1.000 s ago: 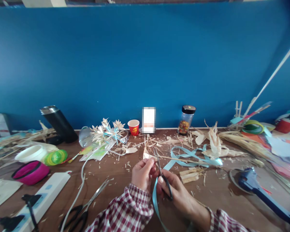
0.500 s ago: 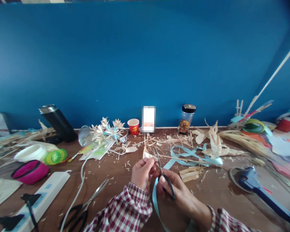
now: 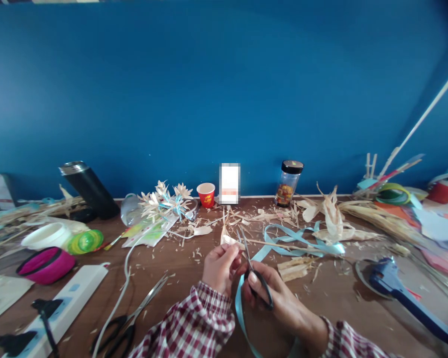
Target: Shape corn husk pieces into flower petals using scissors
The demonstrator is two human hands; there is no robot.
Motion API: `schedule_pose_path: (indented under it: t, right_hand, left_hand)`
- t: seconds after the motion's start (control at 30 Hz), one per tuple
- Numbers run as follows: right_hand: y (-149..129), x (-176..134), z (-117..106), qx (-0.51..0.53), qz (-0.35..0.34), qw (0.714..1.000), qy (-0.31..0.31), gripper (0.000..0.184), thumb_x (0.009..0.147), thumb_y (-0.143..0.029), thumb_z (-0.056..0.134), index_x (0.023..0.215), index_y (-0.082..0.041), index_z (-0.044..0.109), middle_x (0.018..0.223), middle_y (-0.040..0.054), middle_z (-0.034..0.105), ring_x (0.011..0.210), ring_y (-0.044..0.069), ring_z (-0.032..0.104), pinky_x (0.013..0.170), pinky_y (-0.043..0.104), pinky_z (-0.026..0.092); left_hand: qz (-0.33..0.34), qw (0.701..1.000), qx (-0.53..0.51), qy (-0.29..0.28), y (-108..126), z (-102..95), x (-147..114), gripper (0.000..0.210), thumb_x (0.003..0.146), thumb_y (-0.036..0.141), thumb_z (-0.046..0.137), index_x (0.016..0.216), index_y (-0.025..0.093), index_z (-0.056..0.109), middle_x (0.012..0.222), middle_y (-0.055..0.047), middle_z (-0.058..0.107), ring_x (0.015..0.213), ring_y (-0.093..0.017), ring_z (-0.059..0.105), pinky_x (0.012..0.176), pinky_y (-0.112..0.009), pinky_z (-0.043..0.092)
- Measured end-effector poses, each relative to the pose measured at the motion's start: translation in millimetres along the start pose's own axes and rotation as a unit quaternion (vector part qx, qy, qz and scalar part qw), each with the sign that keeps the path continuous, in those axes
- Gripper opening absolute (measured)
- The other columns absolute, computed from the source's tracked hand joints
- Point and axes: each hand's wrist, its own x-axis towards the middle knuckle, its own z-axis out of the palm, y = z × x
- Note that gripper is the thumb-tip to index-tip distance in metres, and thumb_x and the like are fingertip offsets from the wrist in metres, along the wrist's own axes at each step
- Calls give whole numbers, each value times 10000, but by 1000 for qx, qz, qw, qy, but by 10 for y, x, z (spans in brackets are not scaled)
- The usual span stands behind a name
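Scissors [image 3: 249, 262], their handles slightly farther right than a second ago, sit in the curled grip of the right hand [image 3: 278, 291], while the left hand [image 3: 218, 268] pinches a pale husk strip [image 3: 229, 240] protruding just beyond its fingertips [image 3: 231, 250].

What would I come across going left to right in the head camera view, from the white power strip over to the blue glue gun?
White power strip → loose black-handled scissors → left hand pinching a pale husk piece → right hand holding a second pair of scissors → blue glue gun.
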Motion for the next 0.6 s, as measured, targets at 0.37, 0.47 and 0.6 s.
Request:
schedule_pose_path:
  t: [0.37, 0.47, 0.6]
  right_hand:
    - [31, 4, -53, -2, 23, 1000, 4, 374, 819, -521, 573, 934, -165, 575, 634, -30, 484, 559, 83, 405, 526, 188, 322]
    - [10, 8, -39, -15, 10, 1000, 5, 366, 827, -510, 571, 933, -160, 576, 623, -36, 473, 552, 77, 398, 514, 182, 313]
    - [-20, 7, -7, -43, -15, 999, 18, 354, 835, -503, 564, 900, -155, 577, 599, -44, 459, 525, 67, 380, 491, 178, 299]
  left_hand:
    - [7, 1000, 9, 0, -16, -16, 15, 329, 396, 289, 854, 564, 103, 640, 481, 27, 554, 430, -35, 474, 430, -143, 369]
    - [6, 1000, 10, 1, -5, -9, 5, 306, 411, 275, 852, 564, 107, 648, 483, 28, 556, 432, -34, 474, 417, -140, 357]
    - [5, 1000, 7, 1, -6, -14, 13, 292, 428, 270, 850, 560, 115, 641, 482, 30, 557, 425, -37, 470, 398, -144, 338]
